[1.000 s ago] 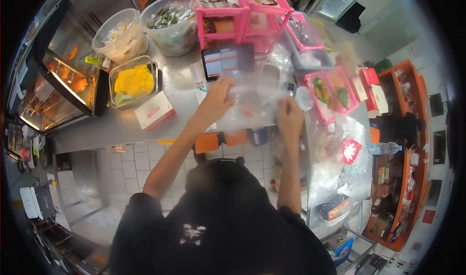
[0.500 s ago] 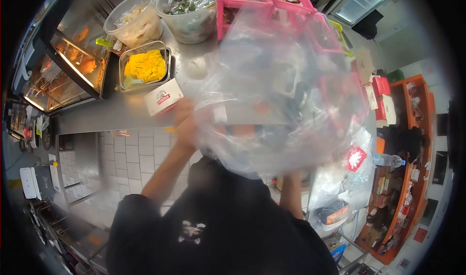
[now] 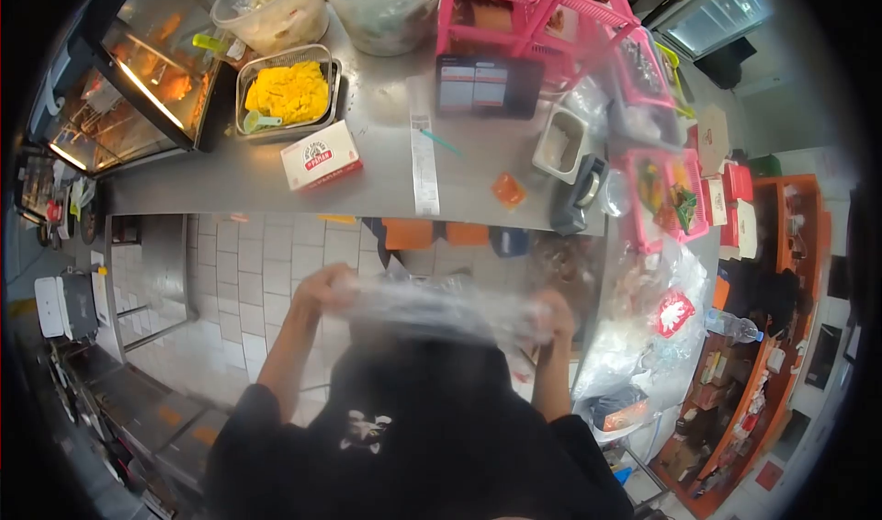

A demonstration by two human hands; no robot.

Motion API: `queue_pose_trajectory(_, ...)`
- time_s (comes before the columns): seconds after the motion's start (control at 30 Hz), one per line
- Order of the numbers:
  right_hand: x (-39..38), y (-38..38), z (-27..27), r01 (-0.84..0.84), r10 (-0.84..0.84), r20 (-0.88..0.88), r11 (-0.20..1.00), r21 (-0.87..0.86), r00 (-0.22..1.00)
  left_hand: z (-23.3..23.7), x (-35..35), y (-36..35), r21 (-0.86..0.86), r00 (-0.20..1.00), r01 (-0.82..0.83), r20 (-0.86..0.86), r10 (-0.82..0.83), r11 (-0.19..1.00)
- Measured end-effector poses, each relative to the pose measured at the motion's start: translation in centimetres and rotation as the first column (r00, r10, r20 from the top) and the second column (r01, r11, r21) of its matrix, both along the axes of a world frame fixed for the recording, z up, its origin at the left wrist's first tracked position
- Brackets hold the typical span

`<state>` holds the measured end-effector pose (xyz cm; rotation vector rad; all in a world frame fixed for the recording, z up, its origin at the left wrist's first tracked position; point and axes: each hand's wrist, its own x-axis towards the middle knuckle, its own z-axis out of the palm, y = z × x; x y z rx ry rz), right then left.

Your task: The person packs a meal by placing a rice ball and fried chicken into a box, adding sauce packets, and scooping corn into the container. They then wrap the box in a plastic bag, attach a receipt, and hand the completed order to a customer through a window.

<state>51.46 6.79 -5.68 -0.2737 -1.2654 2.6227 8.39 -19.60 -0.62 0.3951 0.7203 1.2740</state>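
A clear plastic bag (image 3: pixel 441 307), blurred by motion, is stretched sideways between my hands in front of my black shirt. My left hand (image 3: pixel 323 288) is closed on its left end. At the opposite end my right hand (image 3: pixel 553 316) grips the bag, its fingers partly smeared. Beyond them, on the steel table (image 3: pixel 377 175), sits a closed white and red carton (image 3: pixel 322 157). A long paper receipt (image 3: pixel 424 166) runs to the table's front edge, near a small orange sachet (image 3: pixel 507 190).
A metal tray of yellow food (image 3: pixel 287 95) stands by the heated display case (image 3: pixel 138 70). Farther back are plastic tubs (image 3: pixel 386 19), pink baskets (image 3: pixel 491 10) and a tablet (image 3: pixel 488 86). A steel container (image 3: pixel 562 141) and a tape dispenser (image 3: pixel 581 196) lie right; plastic bags (image 3: pixel 625 313) cover the side counter.
The bag was puffed wide above the table; now it is drawn into a narrow band lower and nearer my chest. Both hands hold it apart, and the table items behind are uncovered.
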Motion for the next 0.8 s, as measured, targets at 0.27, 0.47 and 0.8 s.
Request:
queue_pose_trajectory(0.27,-15.9,-1.0,11.7,0.142,-0.138,0.536,0.989,0.035,0.833,3.1,0.1,7.1,0.104,0.218,-0.48,-0.948,0.233,0.871)
queue_pose_trajectory(0.47,-24.6,-7.8,12.7,0.07,-0.305,0.109,0.521,0.851,0.946,3.0,-2.8,5.2,-0.358,0.995,-0.045,-0.098,0.01,0.933)
queue_pose_trajectory(0.8,-32.2,-4.3,5.7,-0.358,-0.388,0.407,0.197,0.913,0.827,5.0,-11.0,4.8,-0.323,0.848,-0.281,-0.524,0.077,0.904)
